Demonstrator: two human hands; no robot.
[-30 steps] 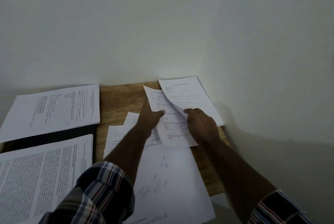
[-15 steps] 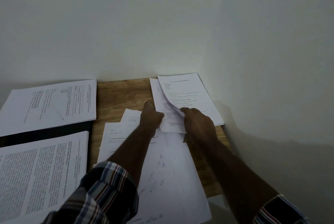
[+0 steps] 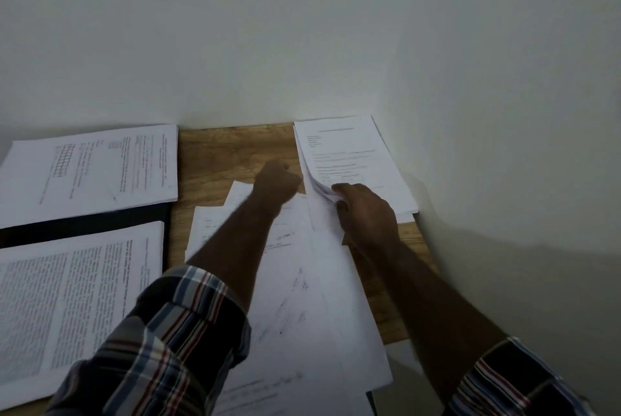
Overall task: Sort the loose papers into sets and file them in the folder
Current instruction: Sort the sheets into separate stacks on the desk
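Observation:
A paper stack [image 3: 356,160] lies in the table's far right corner. My right hand [image 3: 366,214] grips the near left corner of its top pages and lifts them. My left hand [image 3: 277,180], blurred, is curled at the stack's left edge and seems to pinch a sheet [image 3: 319,210] that is tucked almost wholly under the lifted pages. Loose papers [image 3: 302,298] lie spread below my arms. An open black folder [image 3: 84,224] sits at the left with two printed sets on it, one with a grid [image 3: 90,167] at the back and one of dense text [image 3: 67,298] in front.
The wooden table [image 3: 228,153] is pushed into a corner, with pale walls [image 3: 504,147] behind and to the right. Its right edge ends just past the stack. Bare wood shows between the folder and the stack.
My left hand has pushed the sheet rightwards into the stack, under the pages my right hand lifts. The sheet, earlier mostly exposed, is now nearly hidden. The view has shifted slightly.

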